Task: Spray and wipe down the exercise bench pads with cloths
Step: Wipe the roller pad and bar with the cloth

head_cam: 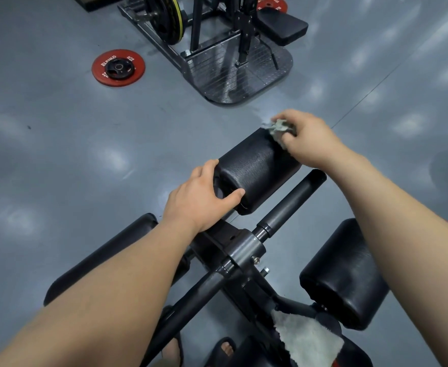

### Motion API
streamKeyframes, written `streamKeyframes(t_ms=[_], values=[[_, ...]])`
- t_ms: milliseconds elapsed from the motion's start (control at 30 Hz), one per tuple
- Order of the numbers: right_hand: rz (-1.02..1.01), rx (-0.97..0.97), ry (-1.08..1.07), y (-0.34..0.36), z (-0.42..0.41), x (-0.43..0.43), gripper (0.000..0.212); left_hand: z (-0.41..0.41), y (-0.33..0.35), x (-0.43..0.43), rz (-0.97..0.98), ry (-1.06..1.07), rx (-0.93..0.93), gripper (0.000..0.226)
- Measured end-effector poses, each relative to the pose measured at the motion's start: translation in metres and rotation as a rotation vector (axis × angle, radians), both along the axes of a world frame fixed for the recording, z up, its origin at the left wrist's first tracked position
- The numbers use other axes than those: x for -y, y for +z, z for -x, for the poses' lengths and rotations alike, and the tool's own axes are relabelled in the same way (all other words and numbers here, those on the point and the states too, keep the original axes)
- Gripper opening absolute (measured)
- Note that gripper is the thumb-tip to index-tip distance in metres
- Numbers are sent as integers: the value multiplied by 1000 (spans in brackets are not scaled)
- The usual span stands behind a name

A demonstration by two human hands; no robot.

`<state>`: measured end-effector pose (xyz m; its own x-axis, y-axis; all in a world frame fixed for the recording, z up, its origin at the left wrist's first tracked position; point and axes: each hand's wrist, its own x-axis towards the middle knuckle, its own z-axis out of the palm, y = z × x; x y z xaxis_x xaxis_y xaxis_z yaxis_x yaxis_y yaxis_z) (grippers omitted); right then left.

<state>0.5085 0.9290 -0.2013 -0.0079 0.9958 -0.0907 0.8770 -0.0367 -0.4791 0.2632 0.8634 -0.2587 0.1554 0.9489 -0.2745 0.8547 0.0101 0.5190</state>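
Note:
A black cylindrical roller pad juts out from the bench frame at the centre. My left hand grips its near end, thumb over the top edge. My right hand holds a crumpled grey cloth against the pad's far end. A second roller pad sits lower right, and a long black pad lies lower left. Another pale cloth hangs over the frame at the bottom. No spray bottle is in view.
A bare metal bar sticks out beside the centre pad. A red weight plate lies on the grey floor at upper left. A machine with a metal footplate and a black pad stands behind. My sandalled feet show below.

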Motion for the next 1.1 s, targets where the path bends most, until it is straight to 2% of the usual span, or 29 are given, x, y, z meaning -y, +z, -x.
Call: streamKeyframes(t_ms=[67, 200, 233, 267, 367, 500, 667, 800, 933, 1000, 1100], values=[[6, 101, -63, -6, -10, -5, 14, 0, 0, 0, -4, 0, 2, 87], [71, 37, -61, -10, -3, -5, 56, 0, 0, 0, -2, -2, 4, 88], [61, 52, -65, -9, -3, -6, 61, 0, 0, 0, -5, -4, 4, 88], [30, 74, -64, -10, -3, -7, 58, 0, 0, 0, -8, -6, 4, 88], [-41, 137, -35, -15, -8, -10, 27, 0, -1, 0, -8, -9, 10, 88], [-18, 168, -8, -18, -9, -9, 39, 1, -2, 0, -15, -13, 7, 87], [-41, 282, -10, -18, 11, -8, 27, 0, -2, -1, -16, -10, -5, 87], [-77, 232, 95, -15, 35, 12, 23, 0, -1, -1, -18, -13, -4, 89], [-37, 139, 281, -9, 51, 32, 18, 0, 1, 0, -2, -23, -32, 101], [-57, 129, 229, -4, 43, 24, 20, 0, 2, -1, 5, -26, -33, 101], [-120, 166, -33, -1, 13, 2, 25, 1, 1, 0, 3, -26, -1, 98]])
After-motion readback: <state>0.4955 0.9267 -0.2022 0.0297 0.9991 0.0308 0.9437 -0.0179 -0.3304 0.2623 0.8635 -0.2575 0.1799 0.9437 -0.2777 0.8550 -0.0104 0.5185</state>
